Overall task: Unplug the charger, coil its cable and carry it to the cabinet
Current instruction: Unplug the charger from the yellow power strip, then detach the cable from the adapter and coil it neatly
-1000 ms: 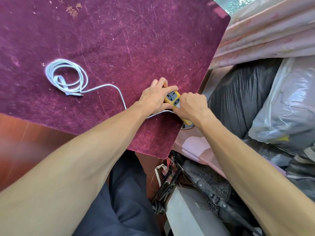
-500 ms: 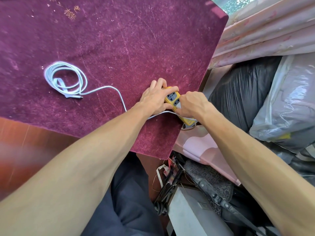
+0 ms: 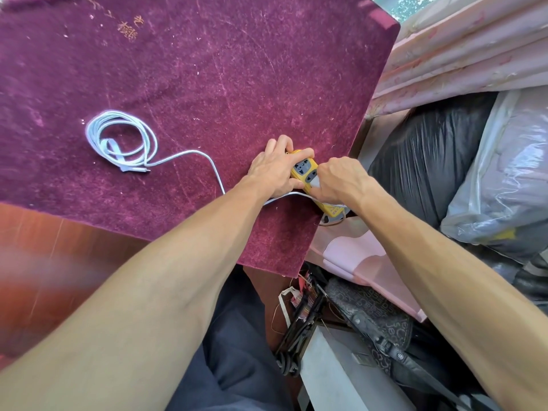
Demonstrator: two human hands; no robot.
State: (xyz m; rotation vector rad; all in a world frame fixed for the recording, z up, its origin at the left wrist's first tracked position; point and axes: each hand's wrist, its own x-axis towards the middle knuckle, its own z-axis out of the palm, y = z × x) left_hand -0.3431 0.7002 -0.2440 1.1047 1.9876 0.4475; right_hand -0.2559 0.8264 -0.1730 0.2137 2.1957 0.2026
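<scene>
A yellow power strip [image 3: 305, 170] lies at the right edge of the purple cloth [image 3: 207, 84]. My left hand [image 3: 274, 169] presses down on its far end and left side. My right hand [image 3: 338, 182] is closed around the white charger [image 3: 316, 183] plugged into the strip; only a sliver of the charger shows between my fingers. The charger's white cable [image 3: 189, 155] runs left across the cloth to a loose coil [image 3: 118, 140], whose free plug end lies beside it.
The cloth covers a reddish wooden table [image 3: 44, 247]. To the right are pink curtains [image 3: 474, 46], a black bag [image 3: 430, 152] and clear plastic bags [image 3: 504, 173]. Below the table's corner stand a folded cart [image 3: 302, 330] and a white box [image 3: 335, 372].
Both hands stay on the power strip and the charger. The cable and its coil lie as before. Only the view has shifted slightly.
</scene>
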